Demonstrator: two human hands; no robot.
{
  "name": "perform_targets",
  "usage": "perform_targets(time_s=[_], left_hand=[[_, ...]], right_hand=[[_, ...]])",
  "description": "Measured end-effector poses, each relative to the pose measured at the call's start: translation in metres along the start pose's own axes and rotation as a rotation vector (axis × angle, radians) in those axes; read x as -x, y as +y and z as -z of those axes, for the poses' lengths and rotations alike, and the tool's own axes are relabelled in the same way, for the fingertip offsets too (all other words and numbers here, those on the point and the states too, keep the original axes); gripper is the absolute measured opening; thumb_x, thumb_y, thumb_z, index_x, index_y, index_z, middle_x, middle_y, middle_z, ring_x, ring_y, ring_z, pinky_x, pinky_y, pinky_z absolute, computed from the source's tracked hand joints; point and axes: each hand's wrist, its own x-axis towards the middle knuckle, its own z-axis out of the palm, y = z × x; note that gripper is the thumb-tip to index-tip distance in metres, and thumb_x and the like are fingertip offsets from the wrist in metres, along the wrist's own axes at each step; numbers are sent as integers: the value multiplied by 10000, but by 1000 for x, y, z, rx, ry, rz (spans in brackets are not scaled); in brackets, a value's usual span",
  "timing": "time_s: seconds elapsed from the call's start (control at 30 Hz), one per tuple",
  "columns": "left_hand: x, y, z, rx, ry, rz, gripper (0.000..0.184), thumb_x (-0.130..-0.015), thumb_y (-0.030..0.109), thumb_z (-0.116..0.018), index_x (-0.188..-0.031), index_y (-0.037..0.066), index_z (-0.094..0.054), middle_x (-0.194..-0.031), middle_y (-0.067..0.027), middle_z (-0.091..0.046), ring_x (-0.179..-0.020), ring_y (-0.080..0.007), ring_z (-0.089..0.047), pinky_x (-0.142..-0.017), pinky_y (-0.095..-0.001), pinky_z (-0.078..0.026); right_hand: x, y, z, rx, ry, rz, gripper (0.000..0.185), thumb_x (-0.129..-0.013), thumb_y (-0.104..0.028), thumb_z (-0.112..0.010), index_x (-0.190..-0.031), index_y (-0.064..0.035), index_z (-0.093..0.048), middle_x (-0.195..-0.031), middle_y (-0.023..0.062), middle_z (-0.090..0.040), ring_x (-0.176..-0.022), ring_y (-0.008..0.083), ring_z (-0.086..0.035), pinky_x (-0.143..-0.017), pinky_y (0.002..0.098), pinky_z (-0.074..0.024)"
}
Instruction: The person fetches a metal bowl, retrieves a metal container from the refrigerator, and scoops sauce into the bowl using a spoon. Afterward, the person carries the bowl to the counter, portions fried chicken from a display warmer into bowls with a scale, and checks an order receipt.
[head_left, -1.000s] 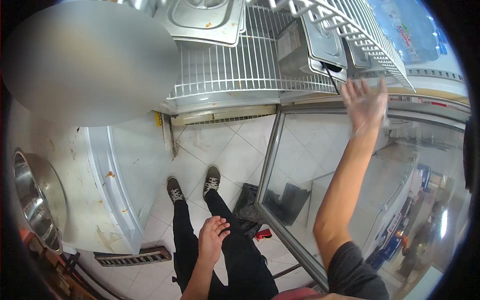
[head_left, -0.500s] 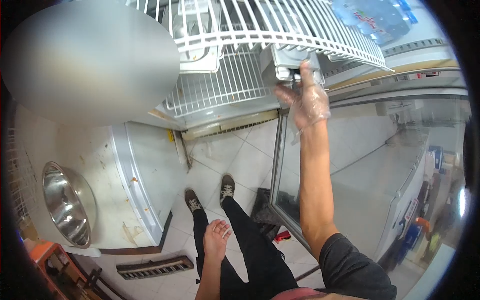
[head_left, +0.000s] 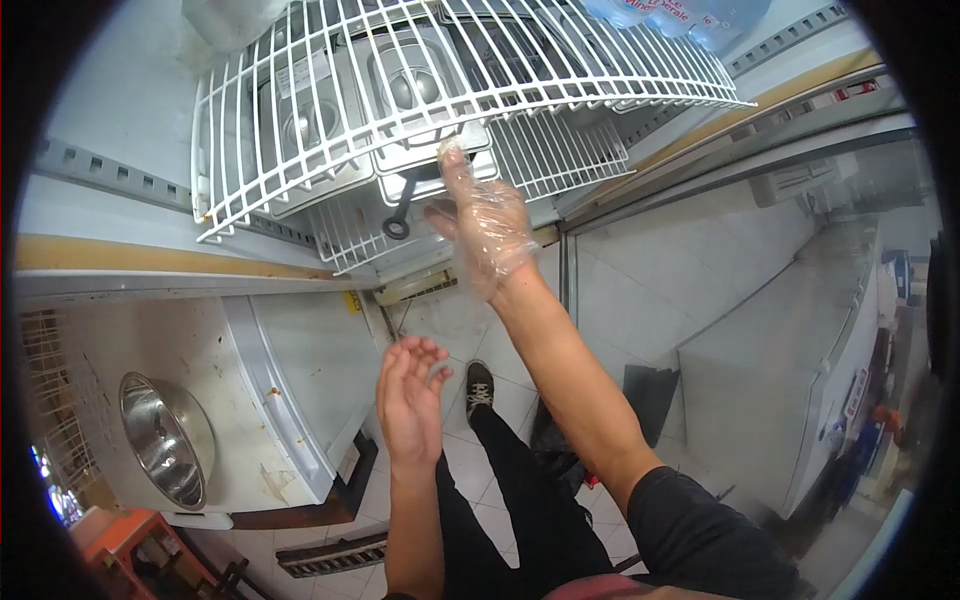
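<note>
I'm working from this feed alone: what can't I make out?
Head view, all four:
Inside of the metal container: hidden by its lid.
Far end of the black handle: hidden by that lid.
Most fingers of the right hand: behind the hand itself.
Blue bottles: cut off by the top edge.

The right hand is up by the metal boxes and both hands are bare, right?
Not quite: only the left hand is bare. The head view shows a clear plastic glove on the right hand, which is up by the metal boxes, as you said.
</note>
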Motion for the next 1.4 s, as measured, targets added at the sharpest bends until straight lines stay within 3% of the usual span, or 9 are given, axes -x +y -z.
perform_targets(time_s=[0.07, 0.17, 0.23, 0.3, 0.43, 0.63, 1.2, 1.3, 1.4], left_hand=[[-14, 15, -17, -19, -38, -72, 248, -983, 273, -474, -1099, 66, -547, -1065, -60, -564, -1013, -189, -533, -866, -339, -433], [-28, 30, -34, -30, -46, -125, 252, -979, 266, -478, -1096, 52, -544, -1067, -71, -562, -1008, -190, -534, -853, -335, -444], [-32, 37, -38, -28, -43, -147, 250, -976, 259, -482, -1094, 48, -543, -1066, -75, -561, -1008, -192, -534, -846, -332, -447], [-32, 39, -34, -23, -35, -149, 245, -975, 256, -480, -1094, 51, -542, -1066, -75, -560, -1008, -191, -535, -850, -334, -444], [-24, 27, -17, -5, 33, -95, 239, -972, 257, -481, -1090, 57, -539, -1066, -68, -559, -1005, -185, -536, -857, -334, -438], [-8, 1, 5, 52, 97, 23, 218, -969, 262, -490, -1074, 79, -541, -1050, -49, -568, -1001, -175, -539, -860, -332, -434], [26, -18, 39, 68, 167, 161, 225, -966, 275, -509, -1082, 85, -541, -1047, -51, -565, -996, -188, -538, -863, -344, -427], [21, -21, 37, 60, 131, 178, 235, -968, 285, -510, -1084, 82, -541, -1062, -51, -569, -1002, -187, -538, -868, -344, -426], [-5, -28, 29, 42, 30, 177, 266, -969, 302, -512, -1105, 75, -542, -1090, -57, -575, -1019, -189, -536, -877, -349, -425]], right_hand=[[6, -8, 12, 63, -55, 20, 562, -888, -526, -617, -1045, 11, -561, -1088, 144, -546, -1098, 312, -515, -981, 516, -432], [7, -26, 41, -20, 52, 96, 601, -920, -526, -552, -1204, 3, -538, -1151, 153, -531, -1151, 320, -496, -963, 487, -450], [-26, -40, 62, 44, 55, 111, 775, -903, -597, -504, -1300, 66, -449, -1334, 219, -458, -1230, 337, -456, -988, 456, -428], [-69, -54, 63, -87, 88, 225, 667, -919, -509, -534, -1287, 43, -463, -1268, 193, -494, -1199, 307, -476, -1002, 457, -416], [-147, -90, 37, -245, -136, 129, 415, -932, -345, -584, -1241, -75, -527, -1167, 124, -570, -1037, 280, -578, -868, 442, -520], [-182, -106, 24, -329, -204, 99, 381, -940, -285, -556, -1237, -52, -512, -1159, 137, -564, -1054, 280, -567, -882, 450, -519], [-119, -79, 63, -448, -71, 187, 294, -962, -115, -477, -1226, 14, -471, -1136, 174, -545, -1103, 280, -536, -921, 471, -518], [-101, -70, 81, -142, 64, 194, 304, -963, -56, -442, -1255, 30, -443, -1175, 191, -526, -1143, 302, -501, -951, 494, -473], [-66, -70, 96, -233, -67, 153, 287, -948, -65, -494, -1208, 56, -482, -1182, 172, -522, -1102, 317, -517, -946, 504, -461]])
